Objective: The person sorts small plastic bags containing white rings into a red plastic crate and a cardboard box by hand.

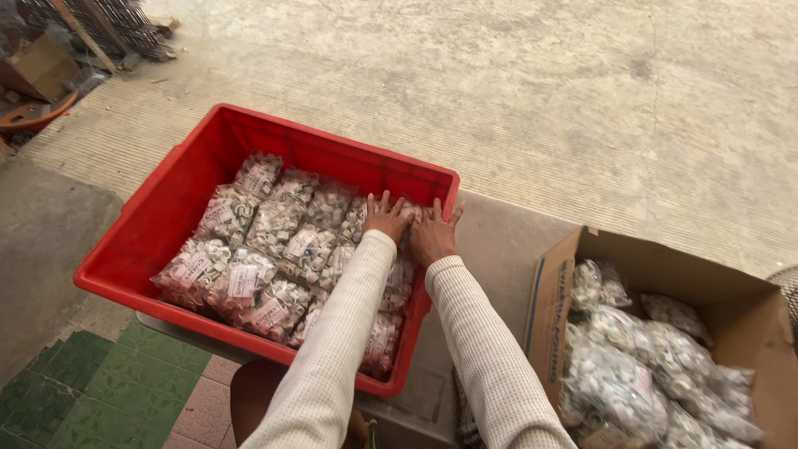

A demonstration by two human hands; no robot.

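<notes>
A red plastic crate [158,216] stands in front of me, filled with several clear bags of small white parts [274,249], each with a white label. Both my arms, in cream ribbed sleeves, reach into its far right corner. My left hand [386,216] lies flat, fingers spread, on a bag there. My right hand [433,233] presses down beside it, touching the same bag near the crate's right wall. Neither hand has closed around anything.
An open cardboard box [731,299] at the right holds more clear bags of white parts [632,366]. The crate rests on a grey ledge above green patterned tiles [91,391]. Beyond lies a concrete floor, with metal racks and clutter [75,33] at the far left.
</notes>
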